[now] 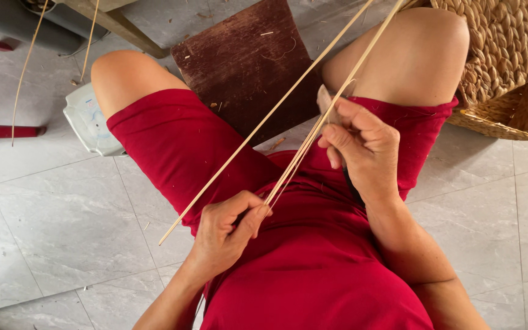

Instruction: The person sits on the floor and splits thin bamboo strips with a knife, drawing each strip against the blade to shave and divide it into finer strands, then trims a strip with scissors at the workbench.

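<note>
A dark wooden board [245, 61] lies on the floor between the knees. Right of the board sits a woven basket [508, 55]. Nearer than the board, the right hand [362, 150] pinches thin cane strips [304, 150]; the left hand [227, 232] fingers pinch their lower ends.

The left hand [227, 229] sits low and near, in front of the lap, its fingers curled and thumb pressed against the forefinger in a pinch. The right hand [362, 150] is farther out and to the right, above the right thigh, fingers bent inward in a closed grip. Both forearms come up from the near edge, bare.
</note>
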